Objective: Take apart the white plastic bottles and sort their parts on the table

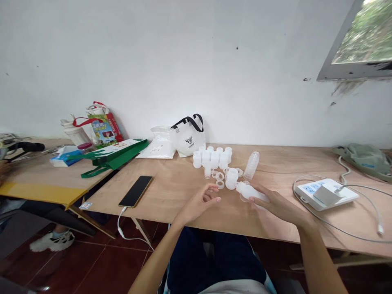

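Note:
My right hand is wrapped round a white translucent plastic bottle, which lies tilted with one end toward the left. My left hand hovers over the table edge, fingers apart and slightly curled, with nothing visible in it. Just beyond its fingertips lie several clear plastic rings. A rounded white plastic piece sits left of the held bottle. Behind the rings, several white translucent bottles stand in a cluster. A tilted stack of clear plastic cups is to their right.
A phone on a cable lies at the left. Behind are a white tote bag, a white plastic package and a green bag. At the right sits a white power box with looping cables. A person's shoe shows at lower left.

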Demonstrator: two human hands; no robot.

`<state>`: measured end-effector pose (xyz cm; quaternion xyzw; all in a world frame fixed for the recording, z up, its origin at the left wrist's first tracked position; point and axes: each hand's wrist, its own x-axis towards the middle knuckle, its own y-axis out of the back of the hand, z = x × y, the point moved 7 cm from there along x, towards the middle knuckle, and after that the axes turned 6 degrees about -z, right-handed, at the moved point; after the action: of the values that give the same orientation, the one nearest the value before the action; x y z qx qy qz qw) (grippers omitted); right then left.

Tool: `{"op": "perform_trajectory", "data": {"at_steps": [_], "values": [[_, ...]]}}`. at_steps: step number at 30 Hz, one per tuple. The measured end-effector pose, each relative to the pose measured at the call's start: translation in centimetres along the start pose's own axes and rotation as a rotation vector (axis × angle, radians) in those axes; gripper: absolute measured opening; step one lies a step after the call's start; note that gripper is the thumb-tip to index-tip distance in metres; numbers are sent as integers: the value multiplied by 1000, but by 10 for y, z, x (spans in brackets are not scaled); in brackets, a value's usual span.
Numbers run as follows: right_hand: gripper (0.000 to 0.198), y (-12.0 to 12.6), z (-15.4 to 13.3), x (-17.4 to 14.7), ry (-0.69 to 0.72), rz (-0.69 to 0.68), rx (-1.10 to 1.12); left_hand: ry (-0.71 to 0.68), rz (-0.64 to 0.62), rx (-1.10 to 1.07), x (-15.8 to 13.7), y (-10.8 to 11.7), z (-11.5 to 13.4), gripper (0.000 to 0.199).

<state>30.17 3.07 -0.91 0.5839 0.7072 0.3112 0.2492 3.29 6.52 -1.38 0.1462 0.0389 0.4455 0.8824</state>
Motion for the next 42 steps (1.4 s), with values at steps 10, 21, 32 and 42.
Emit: {"op": "perform_trajectory", "data": {"at_steps": [10,21,32,42], "values": [[39,-55,-59,17,295,-227,116,47,26,233,11,-23,-32,32],[48,-2,-25,11,57,37,100,-68,362,-178,-4,61,4,41],[38,-44,-78,9,437,325,-186,-88,103,-353,4,13,7,43],[44,-52,-99,-10,689,633,-493,-134,113,-317,-5,21,16,42]]}}
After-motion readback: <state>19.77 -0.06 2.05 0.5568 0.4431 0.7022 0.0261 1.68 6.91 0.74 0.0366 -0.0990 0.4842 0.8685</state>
